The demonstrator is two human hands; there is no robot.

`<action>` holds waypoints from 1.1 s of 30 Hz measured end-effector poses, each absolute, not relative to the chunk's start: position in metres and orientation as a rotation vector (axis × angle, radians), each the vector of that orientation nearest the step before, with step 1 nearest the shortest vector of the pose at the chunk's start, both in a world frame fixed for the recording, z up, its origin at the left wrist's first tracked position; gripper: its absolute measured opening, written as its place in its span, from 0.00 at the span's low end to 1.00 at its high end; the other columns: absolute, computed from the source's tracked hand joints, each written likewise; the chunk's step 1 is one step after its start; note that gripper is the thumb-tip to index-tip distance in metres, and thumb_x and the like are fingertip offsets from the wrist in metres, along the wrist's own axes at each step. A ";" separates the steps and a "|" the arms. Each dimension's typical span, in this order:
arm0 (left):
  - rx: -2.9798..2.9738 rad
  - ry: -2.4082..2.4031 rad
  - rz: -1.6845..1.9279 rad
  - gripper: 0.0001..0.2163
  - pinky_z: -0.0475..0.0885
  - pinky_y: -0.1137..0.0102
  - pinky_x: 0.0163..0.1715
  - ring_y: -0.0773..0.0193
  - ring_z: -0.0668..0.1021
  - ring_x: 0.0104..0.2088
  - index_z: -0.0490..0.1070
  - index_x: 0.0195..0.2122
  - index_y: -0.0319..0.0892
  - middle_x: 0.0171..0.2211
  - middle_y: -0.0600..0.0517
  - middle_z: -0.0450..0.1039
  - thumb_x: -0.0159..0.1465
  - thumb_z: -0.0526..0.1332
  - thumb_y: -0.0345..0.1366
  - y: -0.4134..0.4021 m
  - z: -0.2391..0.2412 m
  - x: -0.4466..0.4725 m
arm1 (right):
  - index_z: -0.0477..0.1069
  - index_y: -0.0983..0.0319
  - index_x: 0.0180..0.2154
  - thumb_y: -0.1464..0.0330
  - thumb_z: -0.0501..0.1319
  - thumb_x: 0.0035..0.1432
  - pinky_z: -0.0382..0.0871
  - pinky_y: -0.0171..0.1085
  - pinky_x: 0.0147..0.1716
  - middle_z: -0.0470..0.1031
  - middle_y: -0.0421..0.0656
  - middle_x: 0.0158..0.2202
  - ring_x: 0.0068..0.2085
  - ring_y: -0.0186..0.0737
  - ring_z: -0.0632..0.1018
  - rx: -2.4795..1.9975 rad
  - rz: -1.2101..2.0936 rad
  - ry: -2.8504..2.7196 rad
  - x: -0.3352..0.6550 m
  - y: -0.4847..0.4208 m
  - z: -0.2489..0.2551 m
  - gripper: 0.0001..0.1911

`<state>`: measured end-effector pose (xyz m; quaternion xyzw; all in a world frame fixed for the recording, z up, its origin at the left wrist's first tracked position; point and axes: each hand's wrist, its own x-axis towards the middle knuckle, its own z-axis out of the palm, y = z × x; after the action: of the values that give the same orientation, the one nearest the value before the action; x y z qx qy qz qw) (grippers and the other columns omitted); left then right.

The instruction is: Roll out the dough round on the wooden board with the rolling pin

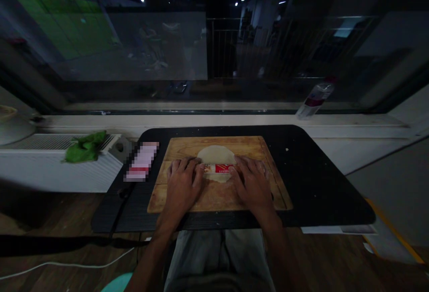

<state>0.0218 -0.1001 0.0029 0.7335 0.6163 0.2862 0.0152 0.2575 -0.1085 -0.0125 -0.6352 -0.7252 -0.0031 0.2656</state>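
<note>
A thin, round sheet of dough (216, 153) lies on a wooden cutting board (214, 202). Across its middle runs a rolling pin (219, 168) with a red and white printed label. My left hand (183, 178) holds the pin's left end, fingers curled over it. At the opposite end my right hand (250, 178) grips it the same way, its thumb near the label. Both hands cover the ends of the pin, and the dough shows above and below it. A floury smear marks the board below the dough.
The board rests on a black table (315, 185). A blurred-out phone-shaped object (142, 161) lies left of the board. Behind are a windowsill with a plastic bottle (315, 100) leaning on the glass, and a radiator (60, 167) with a green cloth (85, 147).
</note>
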 end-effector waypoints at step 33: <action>2.343 1.866 0.946 0.19 0.71 0.42 0.66 0.42 0.74 0.65 0.78 0.64 0.46 0.66 0.43 0.77 0.82 0.53 0.44 -0.096 -0.013 0.018 | 0.75 0.55 0.69 0.58 0.55 0.81 0.50 0.68 0.77 0.75 0.49 0.72 0.78 0.58 0.65 -1.762 -0.079 -1.921 0.250 -0.110 -0.018 0.24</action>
<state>0.0182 -0.0956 -0.0130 0.7458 0.5941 0.3012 0.0001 0.2500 -0.1104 -0.0178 -0.6519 -0.7104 -0.0293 0.2637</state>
